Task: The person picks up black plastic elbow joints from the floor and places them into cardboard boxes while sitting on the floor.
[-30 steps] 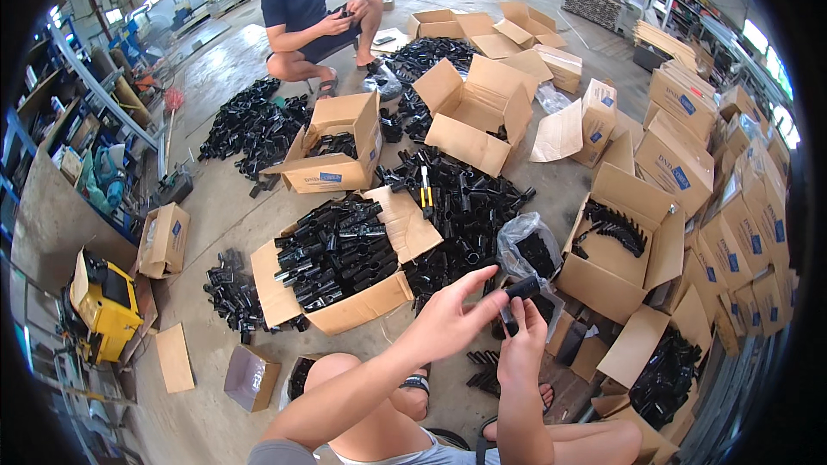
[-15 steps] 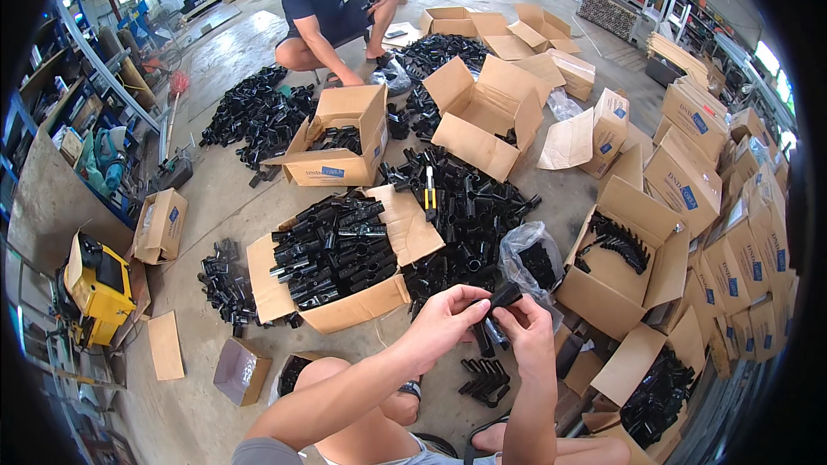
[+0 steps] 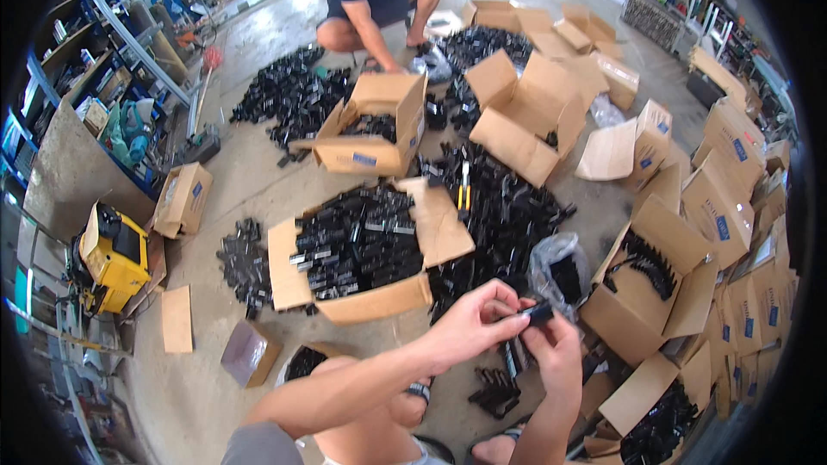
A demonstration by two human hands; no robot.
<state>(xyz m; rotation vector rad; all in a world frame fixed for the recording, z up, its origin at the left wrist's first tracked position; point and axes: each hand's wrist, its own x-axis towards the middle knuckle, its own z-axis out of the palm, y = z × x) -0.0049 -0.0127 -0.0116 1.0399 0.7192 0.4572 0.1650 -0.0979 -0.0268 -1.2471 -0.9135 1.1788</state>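
Note:
Both hands are together low in the view, to the right of the middle. My left hand pinches one end of a small black tubular fitting between thumb and fingers. On the other side, my right hand grips the same fitting from below. Its finer shape is hidden by the fingers and a little blurred. Beneath the hands, several black fittings lie in a row on the floor. Just beyond is a large loose heap of black fittings, with a yellow-handled tool on top.
An open carton packed with fittings stands ahead. A clear plastic bag and another open carton are to the right, near stacked cartons. Across the heaps a person crouches, reaching behind a carton. A yellow machine stands left.
The view has swung a little, so the surroundings sit further right and mostly higher. Both hands still hold the fitting, which is tilted slightly differently between the fingers.

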